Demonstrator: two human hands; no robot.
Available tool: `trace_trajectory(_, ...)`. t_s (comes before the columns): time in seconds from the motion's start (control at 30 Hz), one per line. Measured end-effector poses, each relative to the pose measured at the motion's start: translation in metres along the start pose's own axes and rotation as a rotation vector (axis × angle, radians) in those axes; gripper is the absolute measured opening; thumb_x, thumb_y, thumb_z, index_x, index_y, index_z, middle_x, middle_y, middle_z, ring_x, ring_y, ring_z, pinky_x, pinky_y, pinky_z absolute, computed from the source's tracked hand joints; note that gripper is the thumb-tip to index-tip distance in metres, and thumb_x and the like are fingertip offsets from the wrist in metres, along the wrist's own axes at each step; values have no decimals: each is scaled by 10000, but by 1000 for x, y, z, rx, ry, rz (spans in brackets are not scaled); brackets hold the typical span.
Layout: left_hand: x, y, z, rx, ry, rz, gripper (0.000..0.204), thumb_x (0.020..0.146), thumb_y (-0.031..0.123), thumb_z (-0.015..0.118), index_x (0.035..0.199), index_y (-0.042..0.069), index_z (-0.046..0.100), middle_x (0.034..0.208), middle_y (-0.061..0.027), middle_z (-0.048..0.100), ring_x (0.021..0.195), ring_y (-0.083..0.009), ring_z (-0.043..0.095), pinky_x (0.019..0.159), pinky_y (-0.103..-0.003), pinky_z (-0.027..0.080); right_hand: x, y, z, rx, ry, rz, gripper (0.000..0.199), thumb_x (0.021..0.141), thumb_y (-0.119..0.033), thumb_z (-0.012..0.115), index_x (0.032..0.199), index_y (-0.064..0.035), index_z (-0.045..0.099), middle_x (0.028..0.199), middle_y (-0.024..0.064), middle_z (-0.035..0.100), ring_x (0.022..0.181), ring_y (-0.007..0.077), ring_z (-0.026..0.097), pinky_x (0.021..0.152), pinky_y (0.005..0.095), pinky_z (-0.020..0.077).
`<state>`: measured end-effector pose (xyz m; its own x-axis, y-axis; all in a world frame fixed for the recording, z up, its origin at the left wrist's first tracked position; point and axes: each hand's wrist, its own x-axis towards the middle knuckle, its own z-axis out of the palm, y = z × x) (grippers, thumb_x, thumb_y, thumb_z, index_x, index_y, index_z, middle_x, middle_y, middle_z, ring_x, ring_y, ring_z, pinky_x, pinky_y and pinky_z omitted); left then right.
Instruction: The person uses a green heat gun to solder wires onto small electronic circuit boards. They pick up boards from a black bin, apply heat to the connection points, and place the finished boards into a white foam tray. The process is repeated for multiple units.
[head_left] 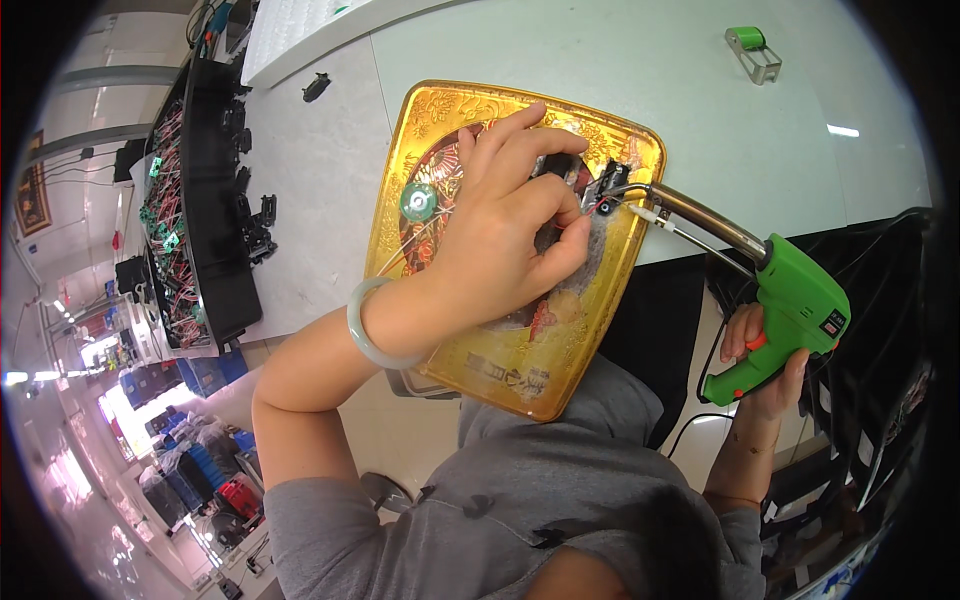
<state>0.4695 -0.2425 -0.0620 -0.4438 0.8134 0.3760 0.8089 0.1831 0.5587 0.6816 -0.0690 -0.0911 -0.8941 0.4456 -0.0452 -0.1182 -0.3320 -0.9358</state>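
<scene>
A gold tin lid or tray with a patterned middle lies at the table's front edge. My left hand, with a pale bangle on its wrist, rests over it, thumb and forefinger pinching a thin red wire. That wire runs to a small black plastic part at the tray's right side. My right hand grips a green soldering gun by its handle. The gun's bent tip and the white end of its thin feed tube are at the black part. Left of my fingers sits a round green disc.
A black bin full of red wires and small green boards stands on the left. Several small black parts lie beside it. White foam is at the back left, a green roll on a metal holder at the back right.
</scene>
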Motion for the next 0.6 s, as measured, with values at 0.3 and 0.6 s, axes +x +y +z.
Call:
trace_trajectory(0.3, 0, -1, 1, -6, 6, 4, 165, 621, 83, 619, 591, 74, 457, 1032, -79, 488, 1108, -366, 363, 847, -621, 211, -3, 0, 2, -33, -20, 3, 557, 815, -545, 313, 751, 1, 403, 609, 73, 390, 547, 128, 383, 473, 212, 344)
trace_trajectory(0.6, 1, 2, -2, 64, -21, 21, 118, 594, 49, 615, 627, 41, 502, 1034, -131, 505, 1051, -391, 412, 881, -444, 329, -6, 5, 3, -39, 7, -14, 555, 806, -558, 328, 735, -11, 397, 604, 62, 375, 547, 121, 369, 472, 208, 337)
